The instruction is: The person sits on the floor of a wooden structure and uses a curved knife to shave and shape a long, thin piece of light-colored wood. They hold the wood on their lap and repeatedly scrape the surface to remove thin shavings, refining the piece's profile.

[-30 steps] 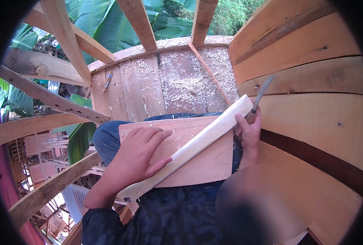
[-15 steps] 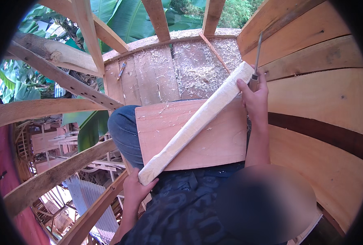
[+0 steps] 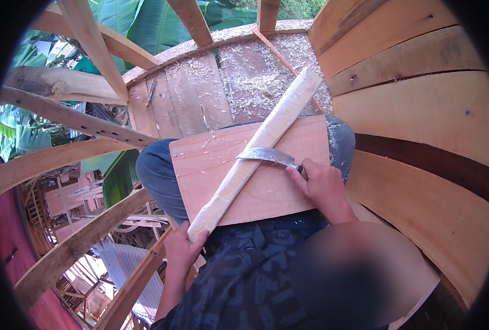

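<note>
A long pale stick of wood slants across a flat wooden board that rests on my lap. My left hand is wrapped round the near end of the stick. In my right hand is a knife with a curved steel blade and a dark handle, gripped near the board's right side. Its blade lies across the middle of the stick, pointing left. Whether the edge bites into the wood, I cannot tell.
Wood shavings litter the plank floor ahead. A thin reddish strip and a small marker-like stick lie there. Plank walls rise on the right; open framing beams stand at left.
My right hand has let go of the stick's far end and come back toward me. The knife, upright before, now crosses the stick. My left hand keeps its grip.
</note>
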The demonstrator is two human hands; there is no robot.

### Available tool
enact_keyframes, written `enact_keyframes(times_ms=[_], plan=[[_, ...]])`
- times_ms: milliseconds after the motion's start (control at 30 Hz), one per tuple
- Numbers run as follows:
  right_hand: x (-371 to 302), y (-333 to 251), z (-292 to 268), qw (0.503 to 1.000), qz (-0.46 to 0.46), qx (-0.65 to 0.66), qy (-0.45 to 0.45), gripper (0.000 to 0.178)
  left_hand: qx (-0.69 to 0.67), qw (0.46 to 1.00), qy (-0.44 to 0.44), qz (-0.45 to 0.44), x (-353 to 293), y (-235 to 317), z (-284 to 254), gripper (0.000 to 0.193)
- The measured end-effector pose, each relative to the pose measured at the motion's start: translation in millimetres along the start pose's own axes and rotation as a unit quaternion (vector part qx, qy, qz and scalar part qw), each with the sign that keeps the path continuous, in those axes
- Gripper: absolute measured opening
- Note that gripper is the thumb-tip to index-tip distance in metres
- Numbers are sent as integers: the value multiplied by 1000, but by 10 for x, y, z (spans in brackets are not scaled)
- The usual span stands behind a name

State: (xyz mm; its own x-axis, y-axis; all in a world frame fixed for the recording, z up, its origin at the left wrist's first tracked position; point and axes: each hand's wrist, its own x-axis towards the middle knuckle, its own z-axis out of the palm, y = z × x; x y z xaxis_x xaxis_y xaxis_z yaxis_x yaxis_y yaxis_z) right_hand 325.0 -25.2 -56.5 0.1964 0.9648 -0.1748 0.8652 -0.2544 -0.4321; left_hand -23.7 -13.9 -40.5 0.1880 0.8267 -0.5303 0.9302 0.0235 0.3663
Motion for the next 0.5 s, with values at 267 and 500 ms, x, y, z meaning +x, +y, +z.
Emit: enact_keyframes(times_ms=[267,500], plan=[[117,92,-17,998,-2,-51,33,44,-117,992,-42,15,72,-38,-67,46],[171,127,-29,997,-3,-65,48,45,-159,981,-112,-25,101,-28,-152,45]])
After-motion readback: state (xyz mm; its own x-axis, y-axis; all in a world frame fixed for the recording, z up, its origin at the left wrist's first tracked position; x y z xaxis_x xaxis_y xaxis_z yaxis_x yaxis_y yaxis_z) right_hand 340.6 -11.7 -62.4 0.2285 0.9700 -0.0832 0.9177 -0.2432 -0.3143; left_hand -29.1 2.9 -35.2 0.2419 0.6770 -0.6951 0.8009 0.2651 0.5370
